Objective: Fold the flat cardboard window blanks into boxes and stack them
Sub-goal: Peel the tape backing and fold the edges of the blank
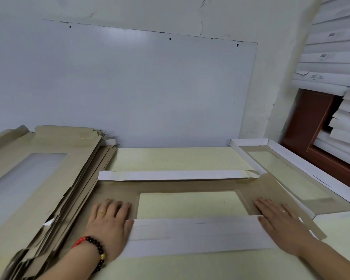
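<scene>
Now both hands flat, fingers straight: left hand point(109, 221) and right hand point(279, 221) press window blank point(186, 187) onto table point(170, 158), between flat stack point(38, 168) and folded box point(303, 174). Blank looks light, thin, creasable; window film flimsy. Best held by long white edge flaps point(190, 235).

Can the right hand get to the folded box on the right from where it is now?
Probably yes. The right hand lies flat on the blank, and the folded box sits open just beyond its fingertips with nothing between them.
</scene>
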`<state>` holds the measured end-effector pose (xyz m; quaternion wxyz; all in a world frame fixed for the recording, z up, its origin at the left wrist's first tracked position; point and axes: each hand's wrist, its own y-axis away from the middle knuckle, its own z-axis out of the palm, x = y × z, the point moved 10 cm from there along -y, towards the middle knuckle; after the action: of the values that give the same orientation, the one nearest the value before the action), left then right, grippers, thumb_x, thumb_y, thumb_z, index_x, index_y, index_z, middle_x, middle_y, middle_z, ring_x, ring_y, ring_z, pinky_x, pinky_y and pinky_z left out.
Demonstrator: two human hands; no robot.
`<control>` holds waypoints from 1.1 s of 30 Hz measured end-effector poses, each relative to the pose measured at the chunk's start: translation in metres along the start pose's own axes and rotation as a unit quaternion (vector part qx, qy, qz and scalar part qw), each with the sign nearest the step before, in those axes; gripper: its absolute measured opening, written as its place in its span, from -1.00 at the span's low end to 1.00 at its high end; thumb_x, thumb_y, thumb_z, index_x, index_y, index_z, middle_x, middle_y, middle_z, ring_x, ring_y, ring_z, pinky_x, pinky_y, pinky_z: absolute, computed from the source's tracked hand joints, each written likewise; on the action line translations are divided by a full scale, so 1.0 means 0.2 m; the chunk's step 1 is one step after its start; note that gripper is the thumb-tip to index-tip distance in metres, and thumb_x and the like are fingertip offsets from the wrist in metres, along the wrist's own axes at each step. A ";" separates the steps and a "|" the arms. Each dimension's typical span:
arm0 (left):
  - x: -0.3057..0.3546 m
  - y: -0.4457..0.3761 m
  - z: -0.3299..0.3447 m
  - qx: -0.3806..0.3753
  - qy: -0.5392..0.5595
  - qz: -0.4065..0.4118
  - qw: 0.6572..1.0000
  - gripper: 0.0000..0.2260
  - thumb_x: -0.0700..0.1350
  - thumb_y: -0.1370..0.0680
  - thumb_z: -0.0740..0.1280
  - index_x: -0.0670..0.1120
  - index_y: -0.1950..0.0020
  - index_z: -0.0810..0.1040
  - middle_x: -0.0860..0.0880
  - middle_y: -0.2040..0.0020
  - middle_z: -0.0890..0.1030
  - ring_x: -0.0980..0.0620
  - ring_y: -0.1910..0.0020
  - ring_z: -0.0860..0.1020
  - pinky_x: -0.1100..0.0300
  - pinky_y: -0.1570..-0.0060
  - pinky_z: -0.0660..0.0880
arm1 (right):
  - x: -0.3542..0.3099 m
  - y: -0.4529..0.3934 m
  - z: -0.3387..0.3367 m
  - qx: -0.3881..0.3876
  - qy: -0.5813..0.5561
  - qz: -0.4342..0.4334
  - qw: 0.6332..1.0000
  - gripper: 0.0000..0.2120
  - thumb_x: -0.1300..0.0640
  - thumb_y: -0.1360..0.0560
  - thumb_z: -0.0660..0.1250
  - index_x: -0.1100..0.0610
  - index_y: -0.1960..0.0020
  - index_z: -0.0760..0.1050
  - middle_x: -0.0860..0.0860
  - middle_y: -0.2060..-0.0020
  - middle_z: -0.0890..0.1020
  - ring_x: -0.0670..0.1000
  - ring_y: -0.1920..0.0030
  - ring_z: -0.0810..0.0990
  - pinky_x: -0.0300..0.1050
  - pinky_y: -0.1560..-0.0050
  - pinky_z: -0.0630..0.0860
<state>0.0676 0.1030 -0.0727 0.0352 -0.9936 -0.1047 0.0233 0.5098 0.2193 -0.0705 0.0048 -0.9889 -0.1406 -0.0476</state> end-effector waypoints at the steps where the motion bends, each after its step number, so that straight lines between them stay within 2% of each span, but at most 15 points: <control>1: -0.02 0.00 0.00 -0.001 -0.002 -0.003 1.000 -0.35 0.26 -0.47 -0.36 0.17 -0.53 0.04 0.12 -0.51 0.15 -0.01 -0.53 -0.01 -0.06 -0.49 -0.17 | 0.02 0.00 -0.01 0.011 0.004 0.000 1.000 -0.52 -0.10 -0.65 -0.19 -0.13 -0.56 -0.14 -0.22 -0.54 -0.06 -0.18 -0.53 -0.07 -0.13 -0.51 -0.16; 4: -0.06 -0.01 -0.03 0.003 -0.005 -0.011 1.000 -0.20 0.27 -0.35 -0.47 0.18 -0.50 0.12 0.16 -0.48 0.22 0.02 -0.51 0.07 -0.04 -0.48 -0.14 | 0.07 0.01 -0.08 0.056 0.023 0.010 0.998 -0.56 -0.10 -0.65 -0.12 -0.18 -0.53 0.07 -0.26 -0.48 0.20 -0.16 -0.44 0.23 -0.25 -0.40 0.12; 7: -0.07 -0.02 -0.09 0.022 -0.016 -0.012 1.000 -0.17 0.28 -0.34 -0.49 0.16 -0.46 0.23 0.18 -0.41 0.33 0.04 -0.46 0.18 -0.02 -0.47 -0.08 | 0.11 0.02 -0.13 0.085 0.043 0.026 0.995 -0.61 -0.07 -0.65 -0.03 -0.17 -0.45 0.27 -0.23 -0.35 0.42 -0.14 -0.28 0.41 -0.29 -0.24 0.25; 9: -0.05 -0.02 -0.15 0.049 -0.019 0.009 0.999 -0.14 0.38 -0.36 -0.46 0.14 -0.37 0.39 0.16 -0.31 0.46 0.02 -0.37 0.33 -0.02 -0.43 0.06 | 0.10 0.03 -0.15 0.103 0.035 0.034 0.993 -0.64 -0.11 -0.64 0.02 -0.16 -0.39 0.37 -0.19 -0.26 0.51 -0.10 -0.23 0.46 -0.26 -0.20 0.28; 11: 0.01 -0.01 -0.21 0.086 -0.007 0.072 0.994 -0.13 0.51 -0.38 -0.34 0.10 -0.21 0.55 0.13 -0.17 0.58 0.00 -0.22 0.48 -0.01 -0.33 0.25 | 0.08 0.04 -0.16 0.115 -0.013 0.027 0.993 -0.63 -0.18 -0.61 0.07 -0.13 -0.34 0.44 -0.16 -0.20 0.55 -0.07 -0.20 0.49 -0.22 -0.18 0.32; 12: 0.04 0.00 -0.20 0.075 -0.011 0.106 0.991 -0.13 0.57 -0.34 -0.26 0.10 -0.21 0.54 0.14 -0.18 0.56 0.02 -0.21 0.49 0.02 -0.32 0.26 | 0.07 0.04 -0.15 0.108 -0.025 0.015 0.994 -0.61 -0.23 -0.59 0.09 -0.14 -0.32 0.44 -0.18 -0.19 0.54 -0.08 -0.17 0.49 -0.22 -0.17 0.34; 15: 0.12 -0.01 -0.13 -0.013 -0.016 0.170 0.985 -0.09 0.66 -0.20 -0.09 0.17 -0.36 0.37 0.20 -0.30 0.42 0.10 -0.29 0.40 0.15 -0.32 0.16 | 0.05 0.03 -0.13 0.069 -0.017 -0.018 0.997 -0.54 -0.35 -0.52 0.09 -0.19 -0.34 0.36 -0.24 -0.15 0.48 -0.11 -0.10 0.47 -0.25 -0.10 0.35; 18: 0.17 -0.06 -0.13 -0.060 0.003 0.174 0.983 -0.24 0.57 -0.25 0.12 0.18 -0.33 0.39 0.18 -0.23 0.45 0.10 -0.21 0.44 0.14 -0.22 0.24 | 0.01 0.01 -0.19 0.079 -0.019 -0.043 0.996 -0.64 -0.32 -0.54 0.10 -0.26 -0.26 0.42 -0.24 -0.06 0.56 -0.12 -0.05 0.51 -0.26 -0.09 0.34; 21: 0.19 -0.10 -0.17 -0.088 0.029 0.153 0.984 -0.59 0.33 -0.44 0.27 0.11 -0.15 0.50 0.11 -0.14 0.49 0.06 -0.11 0.48 0.19 -0.12 0.37 | -0.07 0.01 -0.29 0.112 -0.055 -0.094 0.988 -0.89 -0.18 -0.56 0.20 -0.32 0.13 0.44 -0.32 0.19 0.58 -0.19 0.13 0.50 -0.27 -0.02 0.29; 23: 0.20 -0.10 -0.25 -0.072 0.053 0.148 0.985 -0.79 0.16 -0.53 0.27 0.05 0.03 0.51 0.09 -0.06 0.48 0.05 -0.03 0.48 0.24 0.00 0.39 | -0.06 0.04 -0.36 0.141 -0.108 -0.095 0.980 -0.76 -0.08 -0.52 0.35 -0.30 0.28 0.40 -0.36 0.34 0.54 -0.22 0.25 0.47 -0.35 0.03 0.26; 24: 0.21 -0.09 -0.30 -0.054 0.053 0.150 0.986 -0.84 0.12 -0.55 0.25 0.05 0.11 0.47 0.10 0.00 0.44 0.06 0.03 0.46 0.25 0.05 0.37 | -0.04 0.06 -0.41 0.160 -0.140 -0.084 0.974 -0.73 -0.05 -0.48 0.41 -0.26 0.32 0.41 -0.34 0.37 0.53 -0.23 0.27 0.48 -0.37 0.08 0.27; 26: 0.23 -0.04 -0.39 -0.017 0.054 0.153 0.987 -0.86 0.07 -0.58 0.21 0.07 0.14 0.41 0.11 0.06 0.37 0.08 0.10 0.41 0.23 0.10 0.36 | 0.00 0.12 -0.48 0.163 -0.191 -0.067 0.966 -0.76 -0.05 -0.41 0.49 -0.23 0.32 0.46 -0.28 0.36 0.57 -0.21 0.28 0.51 -0.28 0.19 0.37; 28: 0.23 0.07 -0.47 0.010 0.064 0.149 0.987 -0.88 0.06 -0.59 0.17 0.08 0.11 0.39 0.13 0.07 0.37 0.08 0.08 0.41 0.20 0.12 0.37 | -0.03 0.20 -0.52 0.121 -0.205 -0.085 0.968 -0.81 -0.12 -0.36 0.51 -0.30 0.20 0.50 -0.28 0.29 0.60 -0.21 0.26 0.54 -0.21 0.20 0.45; 31: 0.24 0.23 -0.49 0.007 0.060 0.147 0.987 -0.92 0.07 -0.60 0.12 0.10 0.04 0.31 0.14 0.05 0.44 0.06 -0.04 0.49 0.18 0.09 0.36 | -0.10 0.32 -0.53 0.071 -0.147 -0.123 0.979 -0.81 -0.25 -0.37 0.44 -0.34 0.04 0.52 -0.33 0.14 0.61 -0.26 0.14 0.54 -0.28 0.09 0.46; 33: 0.29 0.31 -0.46 -0.011 0.036 0.155 0.987 -0.87 0.04 -0.61 0.10 0.08 -0.10 0.36 0.08 -0.08 0.54 0.02 -0.11 0.52 0.16 0.02 0.38 | -0.19 0.40 -0.51 0.067 -0.080 -0.162 0.981 -0.85 -0.25 -0.39 0.41 -0.36 0.07 0.51 -0.36 0.11 0.60 -0.27 0.11 0.54 -0.34 0.07 0.44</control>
<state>0.1413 0.0475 0.0124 0.0237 -0.9984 0.0515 -0.0088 0.4859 0.1297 0.0284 0.0525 -0.9512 -0.3013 0.0409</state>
